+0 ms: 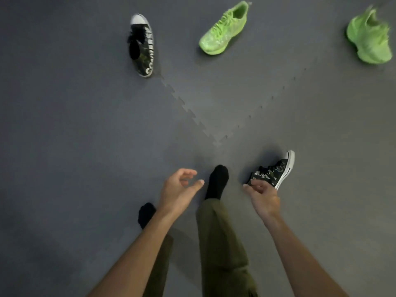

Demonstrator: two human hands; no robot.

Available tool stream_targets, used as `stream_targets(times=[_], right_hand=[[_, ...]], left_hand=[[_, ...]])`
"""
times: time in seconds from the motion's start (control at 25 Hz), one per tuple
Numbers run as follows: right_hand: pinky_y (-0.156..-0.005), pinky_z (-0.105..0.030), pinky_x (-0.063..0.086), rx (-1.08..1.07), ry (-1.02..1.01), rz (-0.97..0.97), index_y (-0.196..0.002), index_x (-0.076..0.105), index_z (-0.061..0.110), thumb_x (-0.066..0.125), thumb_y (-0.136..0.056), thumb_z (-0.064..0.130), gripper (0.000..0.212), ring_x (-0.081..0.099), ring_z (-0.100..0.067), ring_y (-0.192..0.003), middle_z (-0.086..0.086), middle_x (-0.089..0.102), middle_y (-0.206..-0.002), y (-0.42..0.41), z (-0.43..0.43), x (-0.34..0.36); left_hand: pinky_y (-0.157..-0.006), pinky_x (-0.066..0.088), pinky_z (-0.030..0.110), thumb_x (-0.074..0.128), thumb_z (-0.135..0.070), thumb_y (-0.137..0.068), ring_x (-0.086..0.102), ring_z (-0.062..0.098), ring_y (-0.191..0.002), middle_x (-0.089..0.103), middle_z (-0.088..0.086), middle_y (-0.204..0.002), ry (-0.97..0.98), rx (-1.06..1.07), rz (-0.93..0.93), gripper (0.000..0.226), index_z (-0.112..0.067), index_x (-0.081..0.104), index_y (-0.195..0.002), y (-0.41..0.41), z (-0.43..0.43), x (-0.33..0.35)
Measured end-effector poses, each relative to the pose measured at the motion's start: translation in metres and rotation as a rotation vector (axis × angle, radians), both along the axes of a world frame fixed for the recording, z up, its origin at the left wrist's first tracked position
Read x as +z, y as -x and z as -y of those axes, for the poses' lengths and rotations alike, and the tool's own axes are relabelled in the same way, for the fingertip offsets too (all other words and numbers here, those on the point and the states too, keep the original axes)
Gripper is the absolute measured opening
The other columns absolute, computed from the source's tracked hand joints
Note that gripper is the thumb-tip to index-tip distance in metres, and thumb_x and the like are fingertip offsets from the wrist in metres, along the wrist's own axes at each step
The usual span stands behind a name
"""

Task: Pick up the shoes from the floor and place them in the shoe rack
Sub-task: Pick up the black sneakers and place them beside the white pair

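Observation:
My right hand grips the heel end of a camouflage high-top sneaker with a white toe cap, held just above the floor at the lower right. My left hand hovers open and empty beside my feet. The matching camouflage sneaker lies on the floor at the upper left, toe pointing away. A bright green running shoe rests at the top middle. A second green shoe lies at the top right, blurred. No shoe rack is in view.
The floor is grey interlocking foam mats with jagged seams meeting near the middle. My own feet in black socks and olive trousers stand between my hands.

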State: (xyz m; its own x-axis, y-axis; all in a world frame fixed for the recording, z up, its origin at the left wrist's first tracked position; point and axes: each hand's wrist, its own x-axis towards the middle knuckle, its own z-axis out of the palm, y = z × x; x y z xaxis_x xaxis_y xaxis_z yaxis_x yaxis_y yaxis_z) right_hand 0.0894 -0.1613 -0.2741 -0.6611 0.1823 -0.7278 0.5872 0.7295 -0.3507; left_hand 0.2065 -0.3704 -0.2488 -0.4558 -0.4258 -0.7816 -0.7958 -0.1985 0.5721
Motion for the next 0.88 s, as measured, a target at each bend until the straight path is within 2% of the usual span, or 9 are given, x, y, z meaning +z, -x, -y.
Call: stream_targets(times=[0.08,0.16,0.32,0.44,0.52,0.6,0.68,0.88], right_hand=[[-0.084,-0.028,0.050,0.008,-0.039,0.031,-0.110,0.069,0.017,0.078,-0.082,0.035,0.035,0.067,-0.019,-0.093,0.000,0.071,-0.099,0.027,-0.016,-0.037],[-0.086,-0.030,0.052,0.031,-0.074,0.063,-0.117,0.067,0.019,0.076,-0.083,0.040,0.041,0.066,-0.018,-0.097,0.001,0.070,-0.105,0.047,-0.023,-0.074],[-0.090,-0.038,0.054,0.074,-0.163,0.119,-0.131,0.056,0.022,0.074,-0.083,0.044,0.056,0.064,-0.023,-0.107,0.000,0.066,-0.116,0.074,-0.031,-0.135],[-0.092,-0.042,0.054,0.071,-0.244,0.160,-0.131,0.054,0.023,0.073,-0.082,0.045,0.058,0.063,-0.027,-0.111,-0.004,0.066,-0.120,0.085,-0.034,-0.177],[-0.094,-0.045,0.053,0.069,-0.303,0.172,-0.131,0.054,0.022,0.072,-0.081,0.046,0.059,0.060,-0.030,-0.115,-0.007,0.066,-0.123,0.088,-0.035,-0.199],[-0.093,-0.045,0.051,0.061,-0.363,0.163,-0.130,0.053,0.021,0.072,-0.079,0.045,0.060,0.060,-0.032,-0.116,-0.008,0.066,-0.123,0.088,-0.038,-0.218],[-0.091,-0.045,0.050,0.056,-0.423,0.136,-0.131,0.050,0.019,0.075,-0.077,0.042,0.063,0.059,-0.034,-0.116,-0.011,0.063,-0.126,0.085,-0.044,-0.233],[-0.084,-0.051,0.050,0.188,-0.650,0.000,-0.141,0.031,0.020,0.084,-0.065,0.040,0.095,0.052,-0.040,-0.117,-0.018,0.050,-0.127,0.064,-0.067,-0.273]], left_hand=[[-0.087,0.055,0.032,0.082,-0.029,-0.079,0.069,0.013,-0.090,0.072,-0.009,-0.104,0.022,-0.030,0.050,0.025,-0.041,0.063,-0.090,0.040,0.004,-0.035],[-0.084,0.055,0.036,0.082,-0.030,-0.078,0.069,0.016,-0.087,0.073,-0.004,-0.102,0.011,-0.041,0.107,0.025,-0.039,0.064,-0.091,0.078,0.001,-0.078],[-0.089,0.057,0.039,0.080,-0.030,-0.080,0.070,0.018,-0.098,0.073,-0.004,-0.102,-0.067,-0.138,0.198,0.024,-0.033,0.066,-0.098,0.134,-0.031,-0.151],[-0.088,0.057,0.033,0.080,-0.027,-0.082,0.069,0.015,-0.096,0.072,-0.005,-0.100,-0.135,-0.186,0.222,0.026,-0.025,0.067,-0.105,0.160,-0.066,-0.191],[-0.090,0.058,0.038,0.081,-0.028,-0.079,0.070,0.015,-0.093,0.073,-0.006,-0.096,-0.171,-0.201,0.241,0.025,-0.027,0.068,-0.100,0.171,-0.087,-0.216],[-0.093,0.057,0.040,0.082,-0.029,-0.078,0.070,0.015,-0.092,0.072,-0.007,-0.092,-0.191,-0.223,0.254,0.023,-0.029,0.067,-0.096,0.178,-0.106,-0.243],[-0.093,0.055,0.037,0.080,-0.033,-0.078,0.069,0.013,-0.095,0.072,-0.008,-0.095,-0.207,-0.287,0.257,0.025,-0.029,0.067,-0.099,0.183,-0.123,-0.264],[-0.099,0.053,0.036,0.076,-0.035,-0.079,0.067,0.017,-0.108,0.074,-0.003,-0.110,-0.286,-0.444,0.310,0.037,-0.024,0.068,-0.113,0.183,-0.162,-0.307]])
